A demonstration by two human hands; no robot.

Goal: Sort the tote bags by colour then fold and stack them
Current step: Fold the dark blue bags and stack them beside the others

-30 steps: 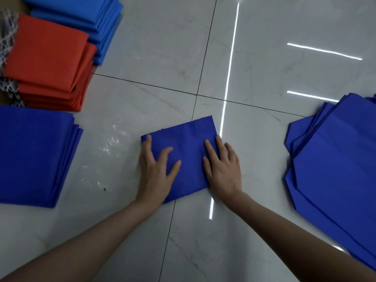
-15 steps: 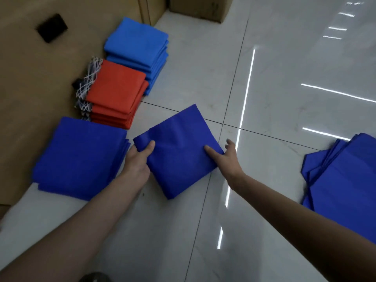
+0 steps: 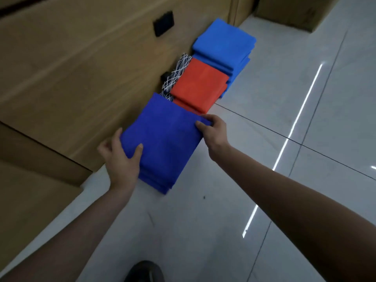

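Half a second ago I had the folded dark blue bag (image 3: 162, 127) out over the open tile with the view further right; now it lies on top of the dark blue stack (image 3: 156, 180) against the wooden wall panel (image 3: 71, 68), and the loose pile of unfolded bags has dropped out of view. From largest down: the wall panel runs just beyond my left fingertips, the grey floor tiles (image 3: 264, 139) spread out past my right fingers, and the three piles sit in a row along the wall, dark blue under my fingers, orange stack (image 3: 199, 86) just past my right fingertips, light blue stack (image 3: 223, 45) beyond that. My left hand (image 3: 120, 157) pinches the near left corner of the bag, thumb on top and the other fingers hidden beneath it; my right hand (image 3: 213, 129) grips the far right edge the same way, curled closed over the cloth. What worries me is the release. I judge the top bag sits slightly skewed to the layers below my left thumb, so letting go now could leave an overhang and let the fold spring open. Dragging it square could shear the soft layers underneath. My right knuckles are close to the orange stack, and a careless pull-back could nudge its lower bags. White netting (image 3: 175, 76) lies between that pile and the wall.
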